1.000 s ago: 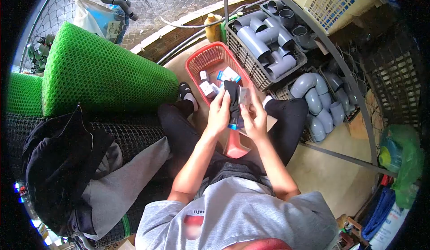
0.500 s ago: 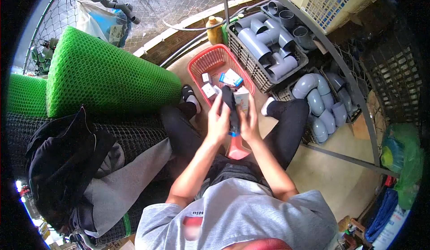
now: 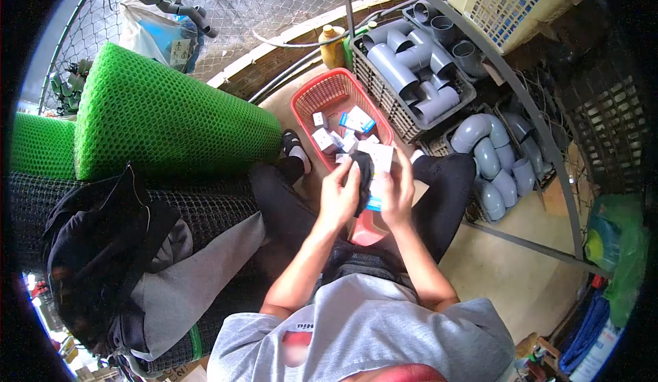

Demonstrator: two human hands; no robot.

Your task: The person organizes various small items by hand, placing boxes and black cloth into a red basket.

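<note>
My left hand [image 3: 339, 197] has its fingers wrapped on a black cloth-like item [image 3: 362, 180], between my two hands. My right hand [image 3: 398, 193] grips a white and blue box [image 3: 376, 159], which stands against the black item's right side. Just beyond my hands, a red plastic basket [image 3: 298, 106] holds several small white boxes [image 3: 325, 140] and a blue and white box [image 3: 358, 119]. Below my hands, a pinkish-red plastic object [image 3: 369, 230] shows between my legs.
A green mesh roll [image 3: 171, 111] lies to the left, above dark netting and clothes [image 3: 103, 245]. Crates of grey pipe fittings [image 3: 411, 63] stand at the right, behind a metal bar [image 3: 528, 247]. A yellow bottle [image 3: 332, 47] is beyond the basket.
Both hands have shifted slightly right and down. The box in my right hand now shows its broad white side, and the black item has turned and looks more bunched up.
</note>
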